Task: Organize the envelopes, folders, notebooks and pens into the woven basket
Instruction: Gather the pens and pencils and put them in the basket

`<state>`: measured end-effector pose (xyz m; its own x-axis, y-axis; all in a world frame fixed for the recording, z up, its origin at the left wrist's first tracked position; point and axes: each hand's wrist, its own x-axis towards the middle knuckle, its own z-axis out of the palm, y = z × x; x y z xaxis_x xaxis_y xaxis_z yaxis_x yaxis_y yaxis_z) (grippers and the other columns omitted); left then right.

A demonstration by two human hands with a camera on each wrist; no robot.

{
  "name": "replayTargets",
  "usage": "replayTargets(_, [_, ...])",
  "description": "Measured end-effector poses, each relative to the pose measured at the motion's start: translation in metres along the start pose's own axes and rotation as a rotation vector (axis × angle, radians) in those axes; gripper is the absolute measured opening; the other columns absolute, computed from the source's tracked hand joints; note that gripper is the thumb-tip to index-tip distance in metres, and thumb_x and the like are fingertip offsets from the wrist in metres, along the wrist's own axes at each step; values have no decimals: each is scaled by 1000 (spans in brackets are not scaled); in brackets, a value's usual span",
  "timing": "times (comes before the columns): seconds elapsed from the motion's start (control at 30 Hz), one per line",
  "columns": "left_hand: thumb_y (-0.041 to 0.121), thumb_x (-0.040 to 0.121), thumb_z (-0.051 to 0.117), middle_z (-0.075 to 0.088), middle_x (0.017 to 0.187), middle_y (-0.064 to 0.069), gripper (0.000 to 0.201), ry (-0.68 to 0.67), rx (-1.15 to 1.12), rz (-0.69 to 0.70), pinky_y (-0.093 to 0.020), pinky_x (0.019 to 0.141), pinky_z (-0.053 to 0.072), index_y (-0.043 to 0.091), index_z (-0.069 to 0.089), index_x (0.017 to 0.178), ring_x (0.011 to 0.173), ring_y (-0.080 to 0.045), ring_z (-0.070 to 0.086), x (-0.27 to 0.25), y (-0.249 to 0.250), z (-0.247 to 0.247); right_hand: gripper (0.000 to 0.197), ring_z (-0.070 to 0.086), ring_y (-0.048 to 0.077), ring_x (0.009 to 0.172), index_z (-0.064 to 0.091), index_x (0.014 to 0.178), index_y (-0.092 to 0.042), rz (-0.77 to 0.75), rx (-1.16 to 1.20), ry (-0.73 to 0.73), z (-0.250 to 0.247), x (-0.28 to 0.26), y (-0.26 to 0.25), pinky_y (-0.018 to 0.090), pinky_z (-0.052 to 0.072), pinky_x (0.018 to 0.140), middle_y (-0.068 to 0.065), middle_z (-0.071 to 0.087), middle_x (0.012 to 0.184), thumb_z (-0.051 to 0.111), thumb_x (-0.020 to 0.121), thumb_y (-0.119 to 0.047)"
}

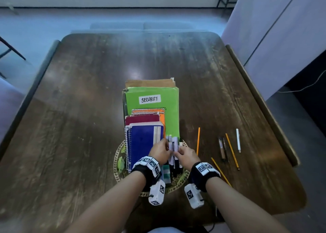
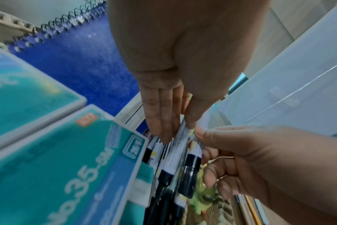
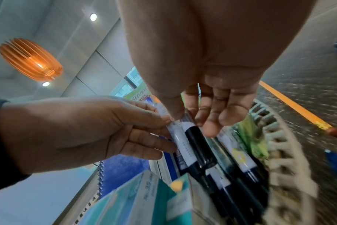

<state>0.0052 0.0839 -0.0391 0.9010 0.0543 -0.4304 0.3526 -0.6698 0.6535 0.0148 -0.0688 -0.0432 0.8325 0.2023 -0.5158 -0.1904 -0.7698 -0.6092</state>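
A woven basket (image 1: 116, 159) at the table's near middle holds brown envelopes (image 1: 150, 83), a green folder (image 1: 169, 109) labelled SECURITY, and orange, maroon and blue spiral notebooks (image 1: 144, 139). Several white markers with black caps (image 1: 172, 142) stand in its right side. My left hand (image 1: 162, 149) and right hand (image 1: 183, 153) meet over them. In the left wrist view my left hand (image 2: 178, 130) pinches a marker (image 2: 175, 155) between thumb and fingers. My right hand (image 3: 190, 121) pinches a neighbouring marker (image 3: 199, 146) in the right wrist view.
Teal boxes (image 1: 166, 173) sit at the basket's near side beside the markers. On the dark wooden table (image 1: 88, 91), right of the basket, lie three yellow pencils (image 1: 198, 141), two dark pens (image 1: 222, 148) and a white pen (image 1: 238, 140). A white wall panel (image 1: 282, 29) rises at far right.
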Motion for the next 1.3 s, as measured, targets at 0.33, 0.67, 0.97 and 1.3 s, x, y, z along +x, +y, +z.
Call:
replayTargets(0.33, [22,93,57,67,108,-12,25,-81,191,-30,-35,77,52,16,54,117,95,-29,64,4,-7,20,20,63,31,101,61,103,-8,64,-212,-24,11,-1,0,35,50,82,16,66,110,54,97,-26])
replayTargets(0.67, [31,96,53,65,95,-4,15,16,214,-4,-35,68,50,20,50,107,82,-24,61,3,-3,21,16,62,18,86,65,98,-19,90,-12,71,-17,-5,30,30,49,73,-1,65,93,54,96,-30])
replayTargets(0.97, [26,95,59,62,88,6,5,27,110,271,-32,71,53,24,56,92,80,-11,60,15,64,70,8,60,16,82,62,89,-22,340,-108,203,-92,-11,125,31,49,71,0,64,92,56,94,-24])
replayTargets(1.3, [22,95,55,59,106,-8,22,-133,357,191,-42,90,54,25,71,110,98,-30,62,62,93,136,16,63,17,91,62,98,-21,350,-286,-48,-89,-13,186,34,53,81,-1,65,100,61,92,-36])
